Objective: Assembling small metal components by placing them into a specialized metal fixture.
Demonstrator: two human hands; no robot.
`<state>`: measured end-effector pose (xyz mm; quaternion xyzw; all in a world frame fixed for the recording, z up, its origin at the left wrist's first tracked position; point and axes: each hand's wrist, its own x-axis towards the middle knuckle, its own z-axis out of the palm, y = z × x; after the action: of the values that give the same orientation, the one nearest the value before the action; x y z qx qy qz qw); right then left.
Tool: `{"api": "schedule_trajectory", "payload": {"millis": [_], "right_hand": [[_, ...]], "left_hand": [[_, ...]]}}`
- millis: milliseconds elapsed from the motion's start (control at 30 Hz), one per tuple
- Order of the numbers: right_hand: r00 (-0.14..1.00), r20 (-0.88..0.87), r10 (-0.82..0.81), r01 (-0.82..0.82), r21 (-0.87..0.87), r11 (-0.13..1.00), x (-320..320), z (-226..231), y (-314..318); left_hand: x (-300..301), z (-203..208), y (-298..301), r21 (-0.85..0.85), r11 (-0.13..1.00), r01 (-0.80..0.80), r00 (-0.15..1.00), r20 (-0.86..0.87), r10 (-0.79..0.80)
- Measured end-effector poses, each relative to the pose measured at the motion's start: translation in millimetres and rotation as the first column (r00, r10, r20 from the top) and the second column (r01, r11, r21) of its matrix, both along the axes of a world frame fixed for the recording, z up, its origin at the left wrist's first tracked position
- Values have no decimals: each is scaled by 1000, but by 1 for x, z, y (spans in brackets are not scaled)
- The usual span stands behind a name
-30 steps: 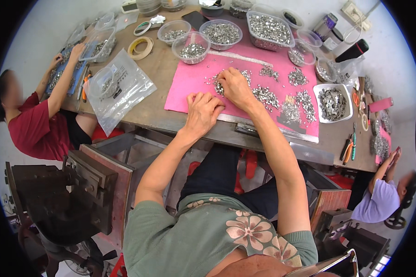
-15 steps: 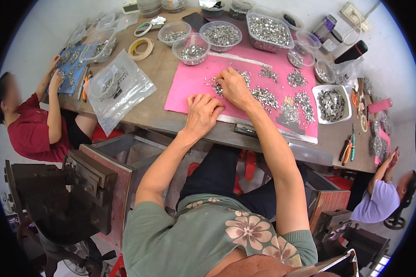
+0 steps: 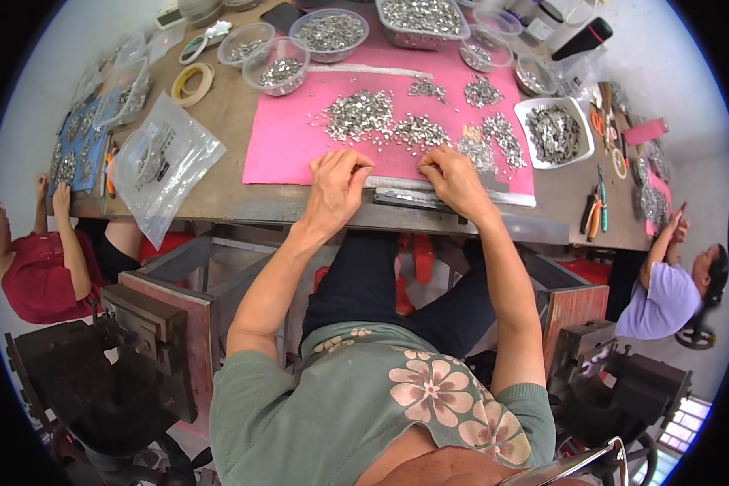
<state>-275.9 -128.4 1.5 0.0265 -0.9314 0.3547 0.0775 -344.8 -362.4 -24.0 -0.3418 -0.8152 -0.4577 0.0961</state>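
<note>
Both hands are over the near edge of a pink mat (image 3: 279, 150) on the workbench. My left hand (image 3: 338, 185) has its thumb and fingers pinched together; whatever is between them is too small to make out. To its right, my right hand (image 3: 457, 183) is also closed in a pinch, near a dark flat metal bar (image 3: 409, 198) along the bench edge. Just beyond the hands lie a large heap of small silvery metal pieces (image 3: 360, 113) and a smaller heap (image 3: 421, 132). Longer thin metal pieces (image 3: 476, 151) lie beyond my right hand.
Clear plastic bowls (image 3: 275, 85) of metal pieces stand behind the mat. A white tray (image 3: 587, 134) of parts sits at its right, near pliers (image 3: 599, 211). A plastic bag (image 3: 178, 154) and a tape roll (image 3: 192, 85) lie left. One person works at each side.
My right hand has drawn back from the metal heap toward the mat's near edge and moved right, apart from my left hand. The view has shifted, so the bench appears higher and further left.
</note>
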Motion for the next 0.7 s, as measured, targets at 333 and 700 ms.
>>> {"api": "schedule_trajectory", "payload": {"millis": [333,700], "right_hand": [[988,-130,-77,79,4,997,14,-10,0],[980,-167,-108,118,54,992,13,-18,2]], "left_hand": [[29,3,23,63,991,117,983,136,-125],[35,-5,34,78,972,222,975,-31,-220]]}}
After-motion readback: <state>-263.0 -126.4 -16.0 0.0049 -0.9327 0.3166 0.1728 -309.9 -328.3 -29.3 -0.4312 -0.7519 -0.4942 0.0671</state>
